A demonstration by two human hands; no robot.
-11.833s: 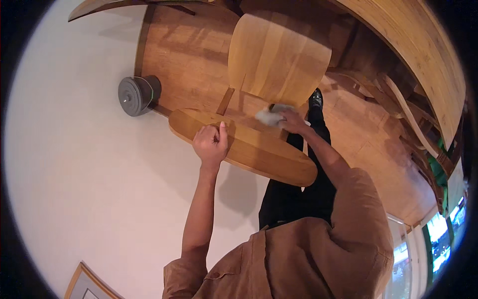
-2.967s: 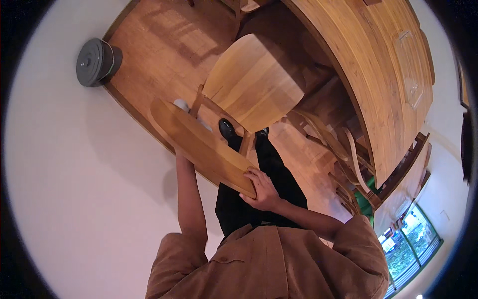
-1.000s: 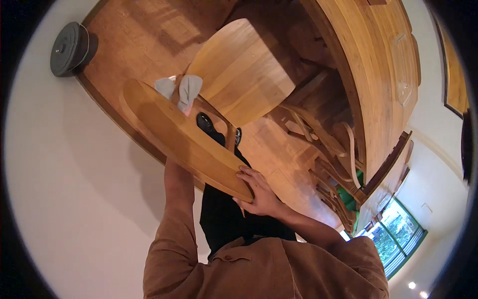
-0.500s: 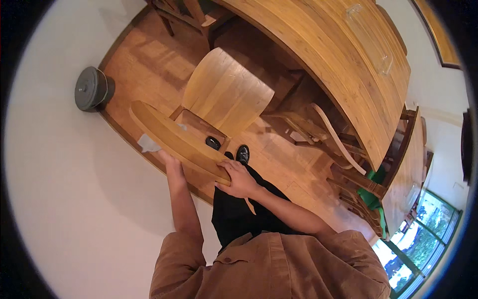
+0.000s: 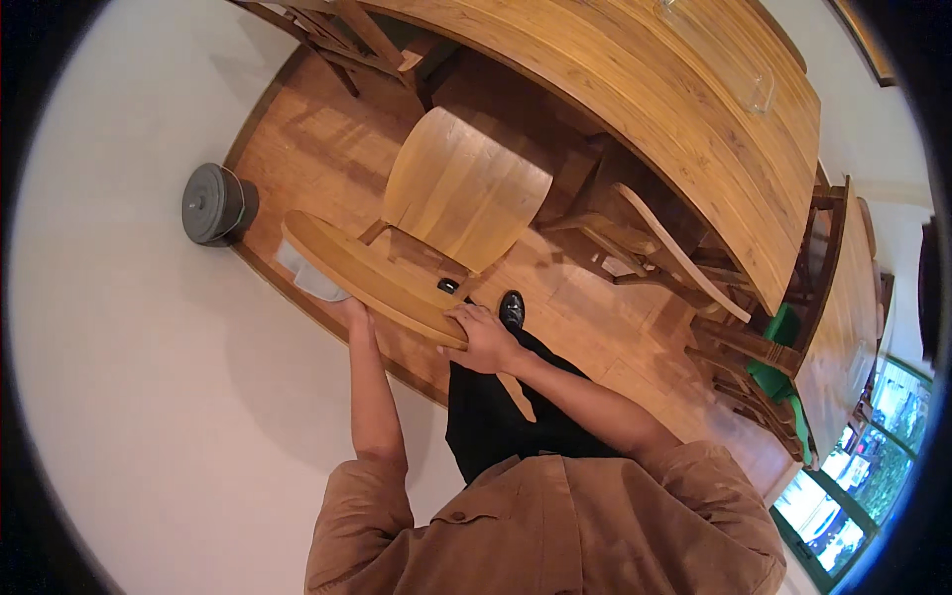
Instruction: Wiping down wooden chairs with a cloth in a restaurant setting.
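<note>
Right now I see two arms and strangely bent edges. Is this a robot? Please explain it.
No robot: these are a person's own bare hands, seen by a wide fisheye camera worn on the head, looking down; its lens bends straight edges. The right hand grips one end of a chair's curved wooden backrest. The left hand, partly hidden, is at a pale cloth on the wall side; its grip is unclear. Beyond is the seat. A clear object lies on the wooden table; a gray lidded bucket stands by the wall.
</note>
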